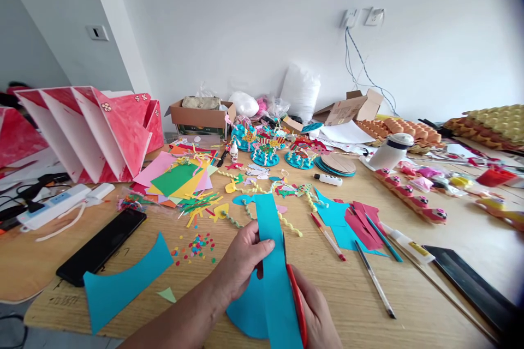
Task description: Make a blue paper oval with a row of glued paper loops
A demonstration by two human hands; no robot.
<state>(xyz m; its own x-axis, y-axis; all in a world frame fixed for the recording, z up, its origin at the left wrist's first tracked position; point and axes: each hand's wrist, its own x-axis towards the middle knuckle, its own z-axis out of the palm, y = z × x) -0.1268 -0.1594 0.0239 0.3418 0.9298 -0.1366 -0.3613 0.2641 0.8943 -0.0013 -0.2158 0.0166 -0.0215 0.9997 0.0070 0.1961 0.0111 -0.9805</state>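
Note:
My left hand [249,253] pinches a long blue paper strip [275,267] between thumb and fingers, holding it upright above the table. In my right hand [315,305] is a pair of red-handled scissors [298,302], its dark blade along the strip's right edge. How far the blades are apart is hidden by the paper. Below the strip lies a rounded blue paper piece [248,311], partly covered by my left hand and the strip. A curved blue paper offcut [126,283] rests on the table to the left, near a small pale green scrap [167,295].
A black phone [102,245] and coloured paper sheets [176,174] lie left. Paper dots [198,245] are scattered centrally. Pens [374,278], red paper [366,223] and a glue bottle [413,245] are right. Blue decorated crafts [265,155] and a white cup [388,151] stand farther back.

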